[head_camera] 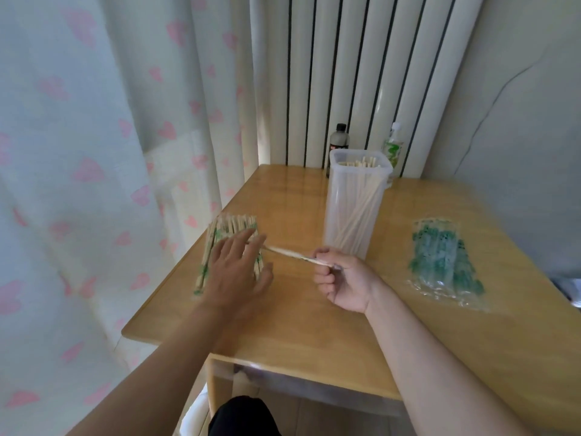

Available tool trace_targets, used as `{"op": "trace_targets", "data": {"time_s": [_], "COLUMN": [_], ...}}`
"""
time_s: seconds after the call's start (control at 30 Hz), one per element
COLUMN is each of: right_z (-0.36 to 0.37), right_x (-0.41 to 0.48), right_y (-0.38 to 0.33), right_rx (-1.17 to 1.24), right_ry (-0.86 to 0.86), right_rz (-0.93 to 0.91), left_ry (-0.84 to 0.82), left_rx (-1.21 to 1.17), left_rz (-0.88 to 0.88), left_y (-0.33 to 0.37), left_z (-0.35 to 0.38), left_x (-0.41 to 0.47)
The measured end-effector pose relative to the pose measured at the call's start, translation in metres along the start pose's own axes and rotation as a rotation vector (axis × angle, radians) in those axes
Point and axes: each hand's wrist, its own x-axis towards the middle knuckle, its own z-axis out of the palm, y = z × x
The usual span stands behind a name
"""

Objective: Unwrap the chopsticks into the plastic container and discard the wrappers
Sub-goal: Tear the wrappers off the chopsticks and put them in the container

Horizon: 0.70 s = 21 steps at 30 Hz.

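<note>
Left hand: fingers straight and spread, palm down, lying on top of the bundle of wrapped chopsticks.
Right hand: curled into a fist around one end of a single wrapped pair (blurred, so the wrapper's print is unreadable).
Wrapped pair: slants from the right fist up to the left fingertips, raised off the surface.
Bundle: lies flat near the surface's left edge, green print showing on the sleeves.
Plastic container: stands upright, lid off, just beyond the right hand; bare chopsticks lean inside it, tips at the rim.
Wrappers: a loose heap of clear, green-printed sleeves on the right of the surface, well apart from the bundle.
Behind the container: a dark bottle and a green-labelled bottle, in front of a white radiator.
Left of the surface: a curtain with pink hearts.
</note>
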Motion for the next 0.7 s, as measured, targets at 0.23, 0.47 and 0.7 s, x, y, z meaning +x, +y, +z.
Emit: {"op": "trace_targets", "data": {"time_s": [0.23,0.47,0.7], "right_z": [-0.034,-0.046,-0.039], "right_x": [-0.034,-0.043,-0.044], "right_y": [-0.023,-0.033,-0.018], "right_rx": [0.453,-0.032,-0.128], "right_ry": [0.035,0.228,0.255], "right_rz": [-0.275,-0.381,-0.299], "left_ry": [-0.020,-0.115,-0.141], "left_rx": [-0.130,-0.252,-0.240], "left_rz": [0.218,0.178,0.112], "left_y": [0.059,0.101,0.127], "left_z": [0.006,0.015,0.018], "left_x": [0.034,0.043,0.047]}}
